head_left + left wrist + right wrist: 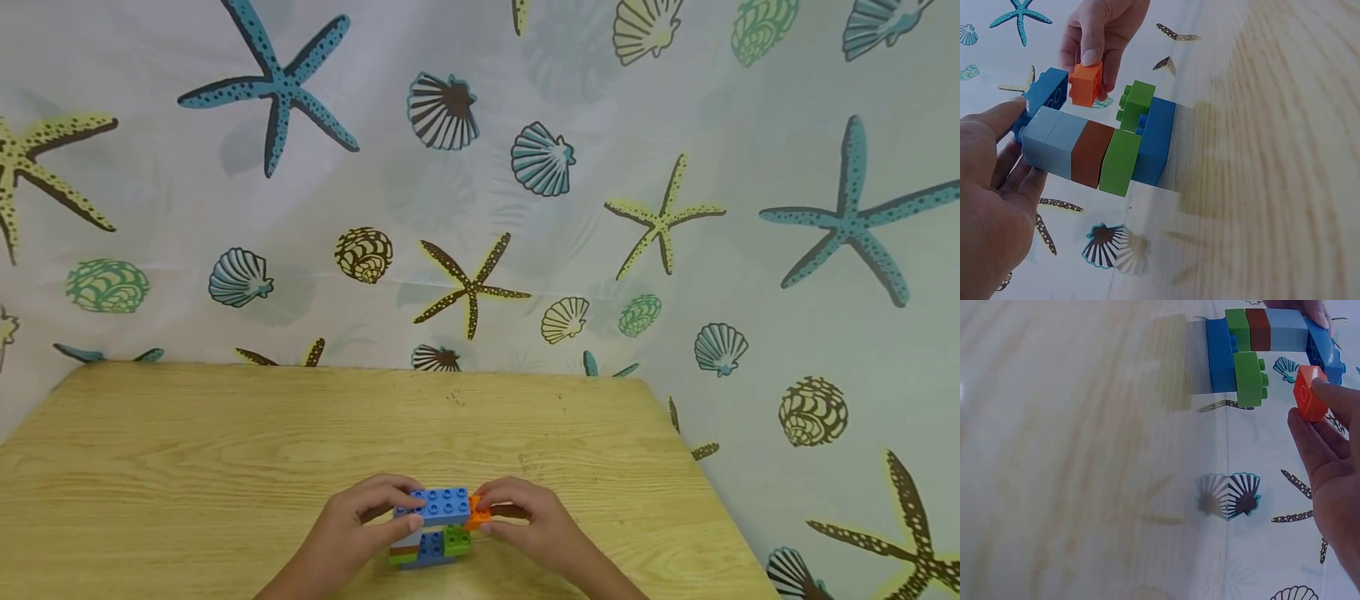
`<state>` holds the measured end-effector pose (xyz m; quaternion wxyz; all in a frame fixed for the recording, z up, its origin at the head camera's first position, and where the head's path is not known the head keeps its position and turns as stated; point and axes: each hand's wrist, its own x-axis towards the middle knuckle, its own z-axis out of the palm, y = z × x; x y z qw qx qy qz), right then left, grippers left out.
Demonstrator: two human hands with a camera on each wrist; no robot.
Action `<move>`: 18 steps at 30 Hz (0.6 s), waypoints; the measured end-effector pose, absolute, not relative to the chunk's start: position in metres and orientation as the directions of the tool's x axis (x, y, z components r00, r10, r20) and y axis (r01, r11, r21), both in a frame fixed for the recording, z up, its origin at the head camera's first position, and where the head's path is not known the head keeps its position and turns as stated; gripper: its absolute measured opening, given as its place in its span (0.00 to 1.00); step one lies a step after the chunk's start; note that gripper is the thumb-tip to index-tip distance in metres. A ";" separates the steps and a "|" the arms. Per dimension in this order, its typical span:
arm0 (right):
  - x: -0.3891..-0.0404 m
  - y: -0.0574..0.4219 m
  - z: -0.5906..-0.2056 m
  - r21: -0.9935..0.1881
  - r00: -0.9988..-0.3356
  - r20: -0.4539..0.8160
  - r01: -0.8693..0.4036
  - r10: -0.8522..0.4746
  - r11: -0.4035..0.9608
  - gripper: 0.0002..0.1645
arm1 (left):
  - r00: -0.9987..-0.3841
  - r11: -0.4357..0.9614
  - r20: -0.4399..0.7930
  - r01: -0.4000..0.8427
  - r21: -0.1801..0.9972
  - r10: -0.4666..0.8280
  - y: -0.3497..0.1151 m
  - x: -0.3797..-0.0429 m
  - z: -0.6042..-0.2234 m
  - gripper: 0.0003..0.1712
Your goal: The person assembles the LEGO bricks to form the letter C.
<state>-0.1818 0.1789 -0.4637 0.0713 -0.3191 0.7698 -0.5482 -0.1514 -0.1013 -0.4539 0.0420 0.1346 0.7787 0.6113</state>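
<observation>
A toy building-brick structure stands on the table. Its base is a blue brick [1159, 140], carrying a green brick [1248, 380] at one end. From the other end rises a column with a green brick [1120, 164], a brown brick [1091, 153] and light blue bricks [1054, 142]. Across the column's top lies a long blue brick [447, 507], overhanging toward the right. My left hand [358, 523] grips this top brick at its left end. Between thumb and fingers, my right hand [531, 523] pinches an orange brick [1310, 394], close to the overhanging end and above the base's green brick.
The wooden table [225, 450] extends to both sides and behind the bricks. Behind it and along its right side hangs a white cloth [480, 192] printed with starfish and shells.
</observation>
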 end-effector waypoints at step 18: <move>-0.176 0.171 -0.467 -0.908 -0.827 0.207 -0.362 -0.523 0.213 0.14 | -0.957 0.218 0.113 0.175 0.960 0.267 -0.102 -0.153 -0.456 0.11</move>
